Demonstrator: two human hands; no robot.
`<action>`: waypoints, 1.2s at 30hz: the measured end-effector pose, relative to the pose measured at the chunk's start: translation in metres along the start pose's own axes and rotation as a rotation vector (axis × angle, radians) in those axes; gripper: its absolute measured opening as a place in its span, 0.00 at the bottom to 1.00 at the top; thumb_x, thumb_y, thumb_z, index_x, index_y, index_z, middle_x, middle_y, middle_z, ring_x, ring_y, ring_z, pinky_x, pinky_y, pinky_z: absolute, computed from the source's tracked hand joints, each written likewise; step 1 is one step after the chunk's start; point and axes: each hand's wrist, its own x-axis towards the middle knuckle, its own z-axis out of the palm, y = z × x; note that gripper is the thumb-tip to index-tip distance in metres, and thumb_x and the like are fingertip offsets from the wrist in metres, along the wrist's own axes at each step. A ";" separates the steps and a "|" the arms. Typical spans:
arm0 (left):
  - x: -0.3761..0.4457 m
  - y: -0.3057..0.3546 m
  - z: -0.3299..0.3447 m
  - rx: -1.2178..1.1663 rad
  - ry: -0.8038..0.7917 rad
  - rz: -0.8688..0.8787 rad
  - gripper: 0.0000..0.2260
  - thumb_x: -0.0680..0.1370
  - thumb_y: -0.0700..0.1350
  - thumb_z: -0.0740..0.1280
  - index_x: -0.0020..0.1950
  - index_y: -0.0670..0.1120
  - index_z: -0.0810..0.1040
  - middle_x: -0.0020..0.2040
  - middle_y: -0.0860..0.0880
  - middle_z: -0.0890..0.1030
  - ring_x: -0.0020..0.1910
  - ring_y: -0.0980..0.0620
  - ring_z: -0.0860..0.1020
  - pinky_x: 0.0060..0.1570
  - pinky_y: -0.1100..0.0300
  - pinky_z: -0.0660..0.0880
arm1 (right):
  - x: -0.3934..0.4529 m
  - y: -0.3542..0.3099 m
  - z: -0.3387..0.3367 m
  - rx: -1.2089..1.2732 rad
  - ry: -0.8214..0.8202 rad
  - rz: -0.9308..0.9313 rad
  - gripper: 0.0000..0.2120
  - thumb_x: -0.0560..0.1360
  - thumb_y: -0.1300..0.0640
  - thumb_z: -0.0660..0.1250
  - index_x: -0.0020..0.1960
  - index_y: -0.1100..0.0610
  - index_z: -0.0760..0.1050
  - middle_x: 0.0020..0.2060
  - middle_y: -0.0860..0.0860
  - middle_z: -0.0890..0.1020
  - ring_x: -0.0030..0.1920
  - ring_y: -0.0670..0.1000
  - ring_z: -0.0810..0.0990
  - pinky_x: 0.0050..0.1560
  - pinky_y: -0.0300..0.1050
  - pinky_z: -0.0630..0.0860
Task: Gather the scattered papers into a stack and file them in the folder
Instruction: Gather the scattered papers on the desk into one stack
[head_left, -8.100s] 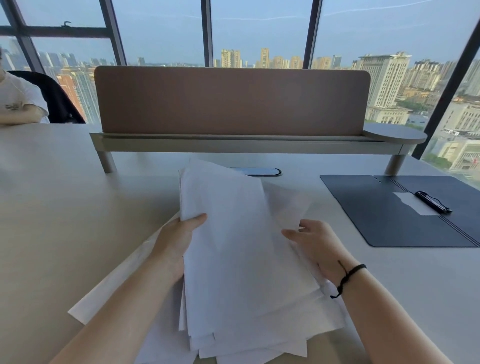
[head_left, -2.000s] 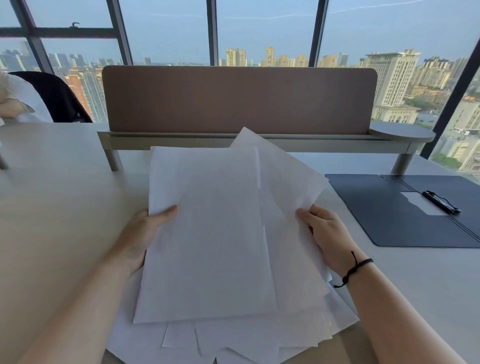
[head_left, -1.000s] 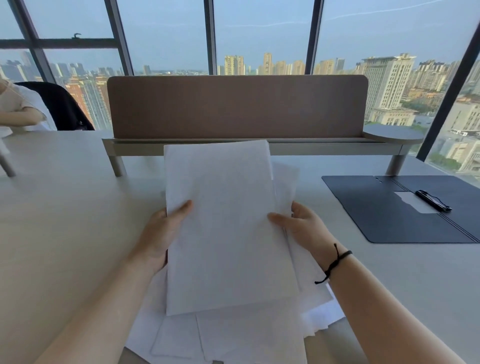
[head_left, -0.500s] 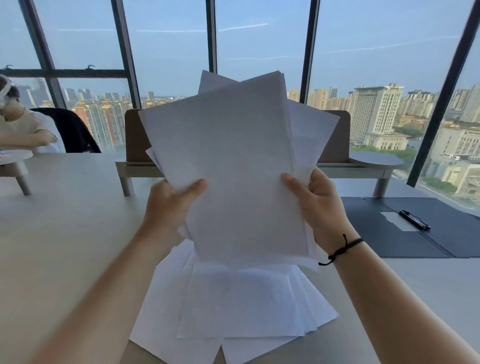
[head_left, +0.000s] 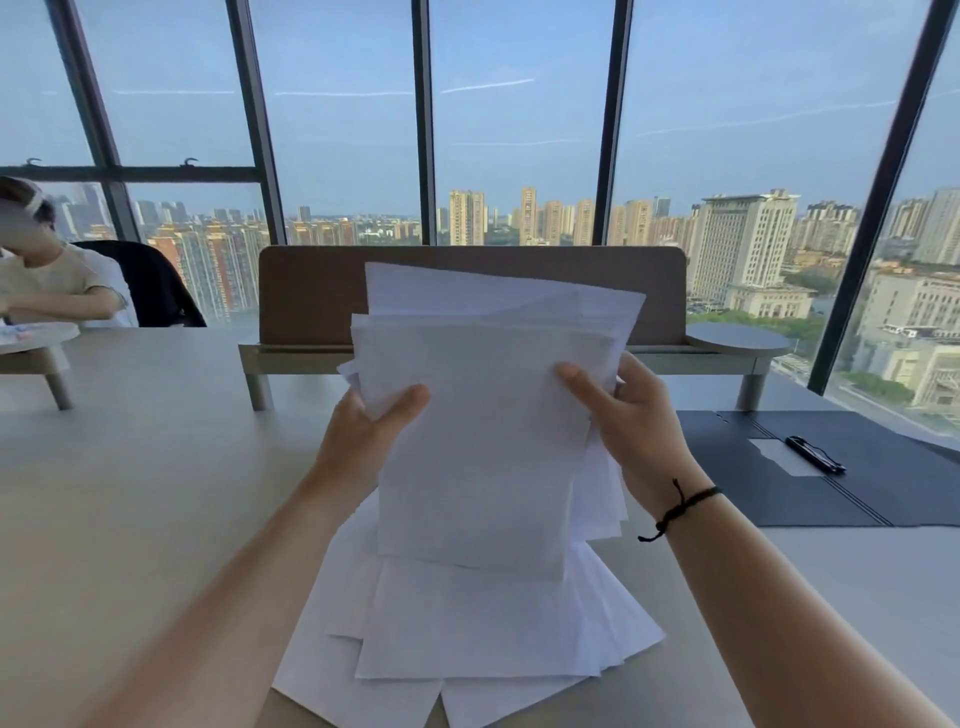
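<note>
A loose bundle of white papers (head_left: 483, 415) stands nearly upright above the table, its sheets fanned unevenly at the top. My left hand (head_left: 369, 441) grips its left edge, thumb across the front sheet. My right hand (head_left: 628, 426), with a black cord at the wrist, grips the right edge. More white sheets (head_left: 467, 639) lie overlapping on the table below the bundle. The dark open folder (head_left: 769, 478) lies flat to the right, a black clip (head_left: 813, 454) and a small white label at its spine.
A brown desk divider (head_left: 311, 291) on a grey shelf stands behind the papers, with a round shelf end (head_left: 737, 340) at right. Another person (head_left: 52, 286) sits at the far left in a black chair. Tall windows lie beyond the beige table (head_left: 130, 493).
From flat on the table, I have lifted part of the papers upright in both hands. In the last half second the bundle has come lower and its sheets sit closer together.
</note>
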 end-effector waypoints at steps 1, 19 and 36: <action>-0.002 -0.007 -0.001 -0.004 0.012 -0.049 0.17 0.69 0.58 0.77 0.54 0.54 0.84 0.53 0.51 0.87 0.55 0.48 0.84 0.58 0.43 0.79 | 0.001 -0.001 0.002 -0.009 0.016 0.007 0.11 0.75 0.56 0.74 0.54 0.61 0.81 0.47 0.54 0.88 0.47 0.54 0.87 0.48 0.53 0.84; -0.011 -0.008 0.005 0.029 0.033 -0.012 0.13 0.70 0.56 0.73 0.52 0.53 0.85 0.51 0.49 0.87 0.52 0.46 0.85 0.56 0.40 0.80 | -0.018 0.037 -0.012 -0.113 0.093 0.100 0.22 0.72 0.47 0.75 0.56 0.63 0.76 0.49 0.60 0.86 0.49 0.61 0.86 0.50 0.59 0.84; -0.011 -0.010 0.001 -0.075 0.068 0.082 0.16 0.69 0.54 0.75 0.56 0.54 0.83 0.55 0.47 0.86 0.55 0.44 0.84 0.59 0.38 0.78 | -0.019 0.029 -0.003 -0.025 0.088 -0.028 0.14 0.76 0.52 0.72 0.55 0.59 0.74 0.46 0.50 0.86 0.46 0.49 0.85 0.46 0.48 0.82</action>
